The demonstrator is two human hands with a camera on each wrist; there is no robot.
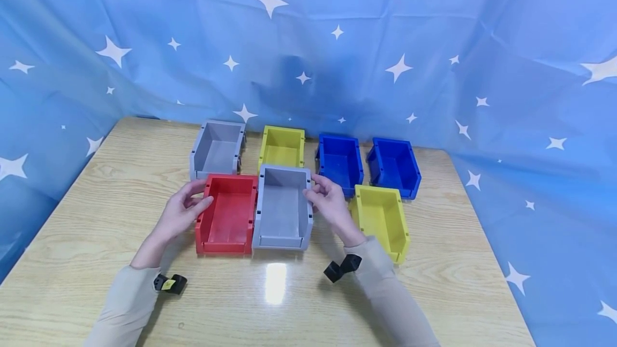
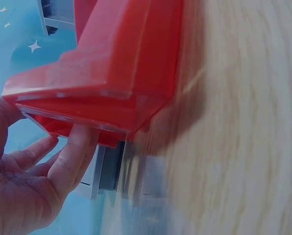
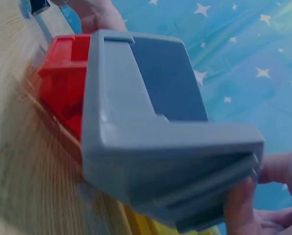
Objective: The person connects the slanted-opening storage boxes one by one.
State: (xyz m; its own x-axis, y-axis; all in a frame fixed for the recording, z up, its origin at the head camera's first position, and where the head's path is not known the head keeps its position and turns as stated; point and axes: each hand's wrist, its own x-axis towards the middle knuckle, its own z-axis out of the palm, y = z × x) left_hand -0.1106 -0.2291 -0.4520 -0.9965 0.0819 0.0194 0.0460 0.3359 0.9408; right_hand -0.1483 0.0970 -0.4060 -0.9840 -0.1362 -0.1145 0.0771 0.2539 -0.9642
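Side by side near the table's middle are a red storage bin (image 1: 228, 221) and a grey storage bin (image 1: 281, 210), their open tops facing up. At the red bin's left rim my left hand (image 1: 180, 212) pinches the wall, thumb near the top edge; in the left wrist view its fingers (image 2: 70, 159) reach under the rim. My right hand (image 1: 332, 205) pinches the grey bin's right wall, and in the right wrist view its fingertips (image 3: 241, 196) curl round the rim's ridged side. Whether the grey bin's base touches the table I cannot tell.
Behind stand another grey bin (image 1: 217, 149), a yellow bin (image 1: 283, 146) and two blue bins (image 1: 339, 165). A second yellow bin (image 1: 381, 218) sits right of my right hand, close to its forearm. A blue star-patterned cloth (image 1: 308, 42) hangs behind the wooden table (image 1: 226, 304).
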